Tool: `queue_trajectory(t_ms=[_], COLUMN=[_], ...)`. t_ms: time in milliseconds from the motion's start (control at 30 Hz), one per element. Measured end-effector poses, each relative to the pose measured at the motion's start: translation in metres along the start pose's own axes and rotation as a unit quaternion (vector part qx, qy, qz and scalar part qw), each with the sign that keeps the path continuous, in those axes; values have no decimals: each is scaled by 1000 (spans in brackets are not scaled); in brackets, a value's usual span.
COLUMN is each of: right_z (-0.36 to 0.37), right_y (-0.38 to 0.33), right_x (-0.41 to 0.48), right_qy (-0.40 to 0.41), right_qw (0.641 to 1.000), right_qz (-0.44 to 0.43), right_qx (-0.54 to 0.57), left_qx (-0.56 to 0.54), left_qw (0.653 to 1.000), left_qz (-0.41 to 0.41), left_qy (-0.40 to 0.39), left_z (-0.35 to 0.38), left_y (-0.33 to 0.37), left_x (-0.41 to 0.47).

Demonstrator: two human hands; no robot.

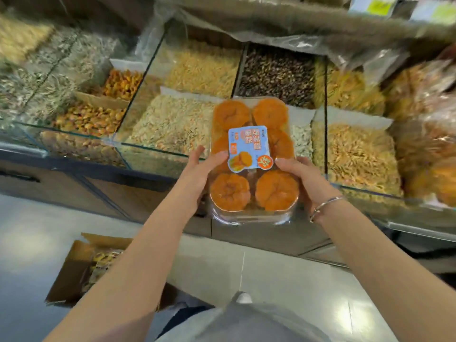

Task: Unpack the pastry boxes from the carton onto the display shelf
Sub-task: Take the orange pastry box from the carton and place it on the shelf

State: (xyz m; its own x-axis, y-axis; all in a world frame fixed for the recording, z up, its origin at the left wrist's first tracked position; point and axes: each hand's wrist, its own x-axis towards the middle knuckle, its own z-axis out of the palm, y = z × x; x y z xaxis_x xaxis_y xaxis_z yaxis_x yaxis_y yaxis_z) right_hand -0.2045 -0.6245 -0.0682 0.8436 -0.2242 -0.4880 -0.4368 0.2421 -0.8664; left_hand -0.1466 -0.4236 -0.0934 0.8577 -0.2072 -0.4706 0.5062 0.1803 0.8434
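A clear plastic pastry box (251, 191) with several orange round pastries and a blue label is held in the air in front of the glass display bins. My left hand (197, 176) grips its left side and my right hand (306, 178), with a bracelet at the wrist, grips its right side. The brown carton (74, 267) stands open on the floor at the lower left, partly hidden by my left forearm, with more packaged goods inside.
Glass bins (153, 149) of loose nuts, seeds and dried snacks fill the counter behind the box. Bagged orange pastries (429, 149) pile up at the right. A plastic sheet (271, 33) hangs above. Grey tile floor (246, 275) lies below.
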Motion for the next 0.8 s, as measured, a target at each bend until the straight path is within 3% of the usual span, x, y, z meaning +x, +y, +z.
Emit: queue_trajectory(t_ms=[267, 500, 800], right_z=[-53, -59, -59], right_y=[-48, -89, -149], right_x=[40, 92, 155], right_qy=[49, 83, 194], right_qw=[997, 989, 960], right_qz=[-7, -41, -111], right_qx=[55, 118, 166], left_qx=[121, 127, 274], left_qw=[989, 985, 937], left_qz=[-49, -29, -45], left_qy=[-62, -112, -210], left_z=[80, 107, 141], left_y=[27, 75, 148], left_x=[52, 113, 183])
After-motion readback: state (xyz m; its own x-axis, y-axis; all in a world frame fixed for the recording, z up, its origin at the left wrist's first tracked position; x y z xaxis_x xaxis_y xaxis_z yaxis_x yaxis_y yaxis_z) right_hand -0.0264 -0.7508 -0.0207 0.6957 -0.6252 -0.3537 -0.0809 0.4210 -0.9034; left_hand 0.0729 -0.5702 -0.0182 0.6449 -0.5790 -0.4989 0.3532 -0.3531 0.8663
